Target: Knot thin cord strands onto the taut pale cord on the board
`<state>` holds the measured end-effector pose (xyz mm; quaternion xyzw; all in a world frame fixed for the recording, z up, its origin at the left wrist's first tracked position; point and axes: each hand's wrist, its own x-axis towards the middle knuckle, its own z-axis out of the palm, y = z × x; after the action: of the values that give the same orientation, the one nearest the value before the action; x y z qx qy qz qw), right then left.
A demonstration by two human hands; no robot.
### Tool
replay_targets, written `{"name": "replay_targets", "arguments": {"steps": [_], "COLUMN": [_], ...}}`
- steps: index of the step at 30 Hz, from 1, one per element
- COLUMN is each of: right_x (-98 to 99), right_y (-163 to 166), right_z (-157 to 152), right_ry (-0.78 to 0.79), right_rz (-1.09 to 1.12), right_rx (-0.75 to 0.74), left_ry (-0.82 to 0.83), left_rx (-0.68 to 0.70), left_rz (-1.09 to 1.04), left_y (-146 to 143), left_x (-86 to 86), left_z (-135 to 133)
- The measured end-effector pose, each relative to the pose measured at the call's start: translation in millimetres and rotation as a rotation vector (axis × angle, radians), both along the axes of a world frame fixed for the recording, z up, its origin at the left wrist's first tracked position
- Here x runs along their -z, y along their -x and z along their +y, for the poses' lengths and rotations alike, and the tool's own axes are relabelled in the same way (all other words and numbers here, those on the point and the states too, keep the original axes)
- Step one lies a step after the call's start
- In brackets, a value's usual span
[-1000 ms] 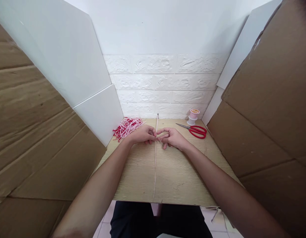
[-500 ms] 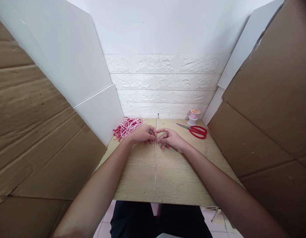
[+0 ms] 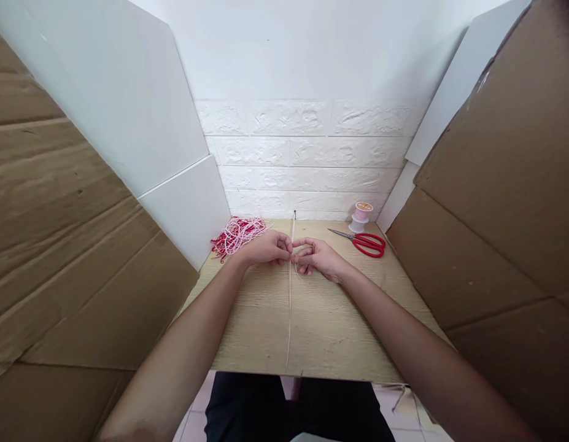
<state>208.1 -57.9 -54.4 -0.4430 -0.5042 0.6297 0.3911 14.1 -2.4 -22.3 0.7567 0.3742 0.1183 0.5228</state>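
Observation:
A thin pink cord [image 3: 289, 313] runs straight down the middle of the wooden board [image 3: 321, 331], from a pin at the back wall to the front edge. My left hand [image 3: 266, 248] and my right hand [image 3: 317, 255] meet at the cord near its far end. Both pinch it between curled fingers, fingertips almost touching each other. A short loose strand curls just below my right hand's fingers.
A tangle of red and pink cords [image 3: 234, 236] lies at the back left. Red-handled scissors [image 3: 364, 243] and a small pink spool [image 3: 360, 216] sit at the back right. Cardboard and white panels wall in both sides; a white brick wall closes the back.
My right hand's fingers have curled in tighter on the cord and shifted slightly toward my left hand. The left hand has barely moved.

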Motion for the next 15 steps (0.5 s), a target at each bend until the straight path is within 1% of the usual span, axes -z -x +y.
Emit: {"name": "replay_targets", "arguments": {"steps": [10, 15], "right_x": [1.9, 2.6], "right_y": [6.1, 9.1], "right_z": [-0.4, -0.2], "right_ry": [-0.077, -0.064], "right_rz": [-0.045, -0.019], "right_rx": [0.046, 0.072], "left_ry": [0.016, 0.041], "left_rx": [-0.006, -0.067], "left_rz": [0.050, 0.096], "left_y": [1.2, 1.0], "left_x": [-3.9, -2.5], "left_z": [-0.7, 0.3]}}
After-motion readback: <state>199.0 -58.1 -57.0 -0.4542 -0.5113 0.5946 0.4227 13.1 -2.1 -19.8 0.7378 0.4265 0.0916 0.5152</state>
